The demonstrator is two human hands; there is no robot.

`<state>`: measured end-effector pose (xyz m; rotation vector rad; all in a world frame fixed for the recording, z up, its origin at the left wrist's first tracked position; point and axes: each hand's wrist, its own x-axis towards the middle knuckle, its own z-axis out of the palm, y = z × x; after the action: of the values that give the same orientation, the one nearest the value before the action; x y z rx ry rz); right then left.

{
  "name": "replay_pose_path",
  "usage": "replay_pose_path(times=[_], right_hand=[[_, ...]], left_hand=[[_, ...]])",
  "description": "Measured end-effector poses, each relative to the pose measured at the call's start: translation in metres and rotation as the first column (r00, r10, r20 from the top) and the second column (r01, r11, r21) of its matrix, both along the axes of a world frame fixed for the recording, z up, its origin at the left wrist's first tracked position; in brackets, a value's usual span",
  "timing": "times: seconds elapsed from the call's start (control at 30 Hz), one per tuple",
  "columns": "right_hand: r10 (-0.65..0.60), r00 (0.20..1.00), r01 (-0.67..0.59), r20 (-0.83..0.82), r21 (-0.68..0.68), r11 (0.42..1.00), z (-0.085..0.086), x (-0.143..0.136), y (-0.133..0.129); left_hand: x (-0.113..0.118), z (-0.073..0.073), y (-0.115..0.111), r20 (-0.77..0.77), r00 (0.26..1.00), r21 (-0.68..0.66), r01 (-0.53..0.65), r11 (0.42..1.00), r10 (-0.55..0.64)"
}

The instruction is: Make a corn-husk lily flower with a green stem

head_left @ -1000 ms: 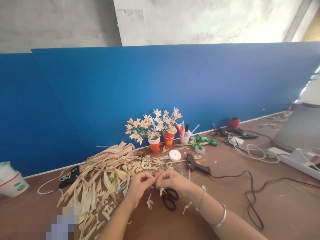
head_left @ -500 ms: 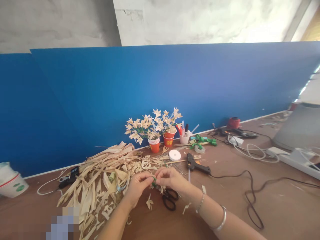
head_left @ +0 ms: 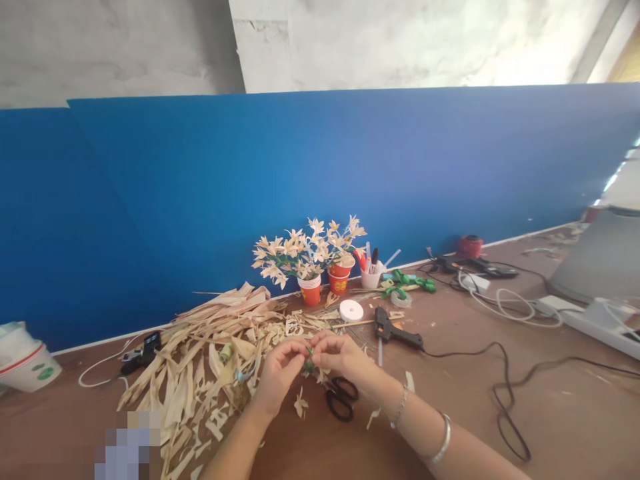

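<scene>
My left hand (head_left: 281, 373) and my right hand (head_left: 341, 358) meet at the middle of the table, fingertips pinched on a small green piece (head_left: 309, 359) between them. Most of that piece is hidden by the fingers. Black scissors (head_left: 342, 399) lie just below my right hand, their blades partly covered. One pale husk flower (head_left: 301, 404) rests on the table under the hands. Dry husk strips (head_left: 185, 373) are heaped to the left of my left hand. Beyond the hands is a white tape roll (head_left: 351, 311).
Red paper cups (head_left: 311, 292) hold husk flowers (head_left: 290, 250) near the blue partition (head_left: 350, 153). A black glue gun (head_left: 397, 330) with its cord, a pen cup (head_left: 370, 277) and a power strip (head_left: 595, 327) are on the right. A white tub (head_left: 31, 367) stands far left.
The view has shifted slightly, so things sit a little further right. My hands stay together on the green piece, with only a small change in finger position.
</scene>
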<state>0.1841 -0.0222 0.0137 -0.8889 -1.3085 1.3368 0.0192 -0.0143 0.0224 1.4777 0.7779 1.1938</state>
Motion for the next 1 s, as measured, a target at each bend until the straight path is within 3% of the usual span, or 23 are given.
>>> replay_pose_path(times=[0.27,0.43,0.53,0.67,0.77,0.87,1.0], right_hand=[[-0.196,0.949,0.126,0.248,0.272,0.954,0.008,-0.002,-0.005],[-0.261,0.907,0.136,0.329,0.358,0.924,0.009,-0.005,-0.007],[-0.221,0.920,0.113,0.322,0.321,0.940,0.011,-0.004,-0.006],[-0.179,0.962,0.150,0.206,0.150,0.977,0.018,0.000,-0.007],[-0.085,0.987,0.076,0.133,0.071,0.995,0.020,0.001,-0.009],[0.017,0.982,-0.013,0.188,-0.020,1.000,0.015,-0.001,-0.009],[-0.002,0.967,0.003,0.256,-0.005,1.000,0.004,-0.002,-0.005]], left_hand=[[0.009,-0.004,-0.001,-0.030,0.991,-0.035,-0.133,0.991,0.132],[0.010,-0.003,-0.003,0.018,0.992,-0.110,-0.124,0.986,0.127],[0.007,-0.001,-0.002,0.015,0.995,-0.216,-0.096,0.972,0.101],[0.002,0.000,-0.001,-0.016,1.000,-0.318,-0.014,0.948,0.009],[0.002,0.000,0.000,-0.041,0.998,-0.328,0.033,0.944,-0.050],[0.002,0.001,0.000,-0.095,0.993,-0.289,0.037,0.957,-0.067],[0.004,0.001,0.000,-0.139,0.987,-0.300,0.037,0.953,-0.082]])
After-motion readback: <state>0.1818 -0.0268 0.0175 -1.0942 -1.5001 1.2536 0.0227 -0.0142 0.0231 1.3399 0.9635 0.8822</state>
